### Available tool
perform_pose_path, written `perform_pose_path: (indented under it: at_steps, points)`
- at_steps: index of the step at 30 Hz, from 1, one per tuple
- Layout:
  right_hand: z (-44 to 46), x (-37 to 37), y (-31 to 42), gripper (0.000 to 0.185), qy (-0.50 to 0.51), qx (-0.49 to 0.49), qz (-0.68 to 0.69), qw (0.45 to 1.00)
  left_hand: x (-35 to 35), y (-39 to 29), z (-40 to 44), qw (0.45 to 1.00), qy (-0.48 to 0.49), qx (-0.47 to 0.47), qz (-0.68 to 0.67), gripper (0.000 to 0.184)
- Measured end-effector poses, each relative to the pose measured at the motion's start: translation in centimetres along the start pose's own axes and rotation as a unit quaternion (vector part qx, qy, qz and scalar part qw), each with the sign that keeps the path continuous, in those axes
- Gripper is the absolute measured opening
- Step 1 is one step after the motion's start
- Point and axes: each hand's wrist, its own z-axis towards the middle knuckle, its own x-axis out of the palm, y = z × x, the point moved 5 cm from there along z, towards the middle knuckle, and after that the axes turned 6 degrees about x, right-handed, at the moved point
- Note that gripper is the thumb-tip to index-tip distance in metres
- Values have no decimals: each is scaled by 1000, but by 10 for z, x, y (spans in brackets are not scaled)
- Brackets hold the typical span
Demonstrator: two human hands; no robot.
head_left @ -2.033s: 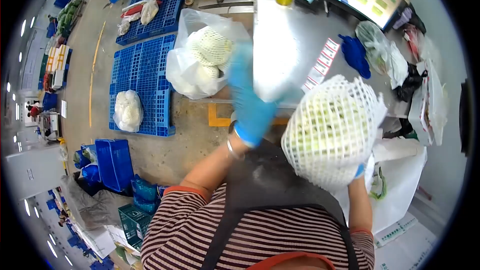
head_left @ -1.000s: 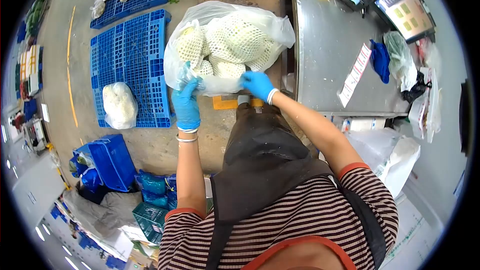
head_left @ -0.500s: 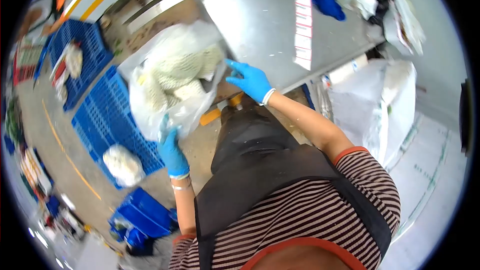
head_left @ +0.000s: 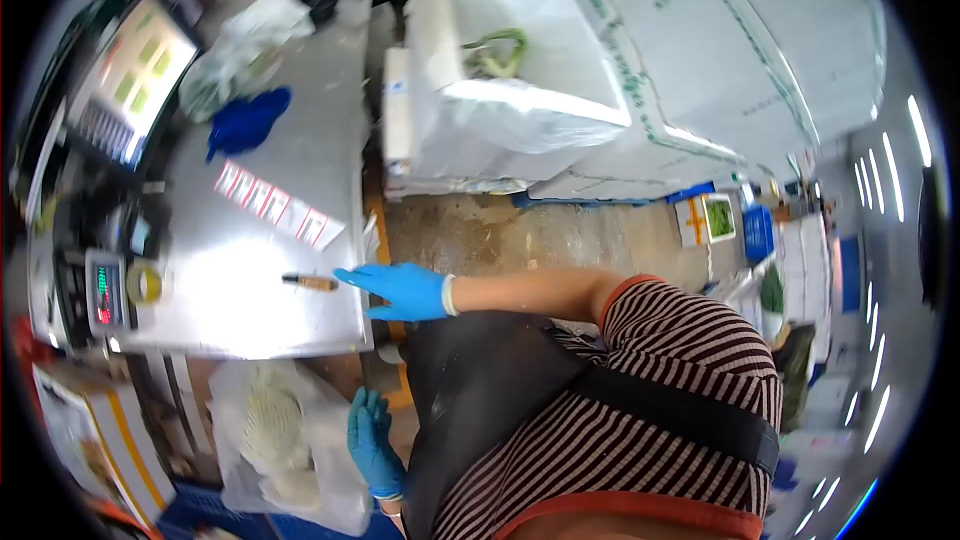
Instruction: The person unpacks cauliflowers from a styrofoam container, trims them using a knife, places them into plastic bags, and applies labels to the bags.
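My right hand (head_left: 400, 290), in a blue glove, reaches over the edge of the metal table (head_left: 210, 325) with its fingers stretched out. Its fingertips are at the end of a small wooden-handled tool (head_left: 312, 282) with a dark tip; whether they touch it I cannot tell. Lower down, my left hand (head_left: 374, 445), also gloved, is held near my apron with fingers loosely bent and apart, holding nothing visible. Beside it stands a clear plastic bag (head_left: 335, 480) containing pale netted pieces (head_left: 275, 420).
A strip of labels (head_left: 278, 205), a blue cloth-like bundle (head_left: 248, 122) and a crumpled plastic bag (head_left: 255, 35) lie on the table. A scale display (head_left: 104, 290) and a lit screen (head_left: 135, 80) stand along its far side. A plastic-lined white bin (head_left: 520, 125) stands beyond the table.
My view has turned to the right, toward the table and white bin. Both hands have left the clear bag's sides; my right hand is now over the table edge at the tool.
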Motion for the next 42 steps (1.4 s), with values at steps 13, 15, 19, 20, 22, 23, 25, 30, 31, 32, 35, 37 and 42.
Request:
perform_pose_path:
  at_steps: [13, 15, 19, 20, 22, 23, 25, 30, 31, 32, 35, 37, 42]
  points:
    - [-254, -123, -399, 57, -363, 341, 720, 484, 249, -9, 215, 985, 154, -58, 51, 61]
    - [-296, -169, -420, 59, -470, 310, 738, 372, 276, -27, 294, 975, 165, 61, 139, 85]
    - [-309, -259, -451, 71, -495, 195, 681, 504, 395, -66, 426, 938, 285, 72, 185, 84]
    - [-305, -279, -437, 74, -495, 177, 651, 548, 429, -76, 446, 918, 312, 134, 203, 75]
    - [-291, -301, -425, 79, -491, 175, 602, 605, 455, -86, 459, 925, 336, 73, 162, 70]
    - [-284, -306, -434, 82, -491, 191, 588, 614, 472, -91, 468, 926, 347, 45, 141, 68]
    - [-274, -313, -463, 76, -536, 213, 559, 596, 502, -106, 487, 924, 368, -10, 101, 64]
    - [-277, -328, -444, 43, -731, 255, 334, 537, 567, -169, 456, 904, 356, 181, 150, 59]
    - [-276, -327, -441, 36, -750, 254, 289, 538, 580, -170, 453, 872, 360, 250, 218, 58]
    - [-282, -333, -426, 25, -759, 292, 211, 543, 591, -166, 454, 833, 354, 316, 286, 58]
    - [-282, -341, -406, 16, -743, 302, -46, 596, 612, -118, 424, 705, 364, 415, 445, 49]
    - [-268, -343, -417, 14, -780, 165, 146, 586, 616, -74, 395, 550, 432, 467, 541, 43]
    - [-191, -411, -368, 10, -641, 153, 421, 624, 614, -15, 346, 416, 619, 303, 594, 34]
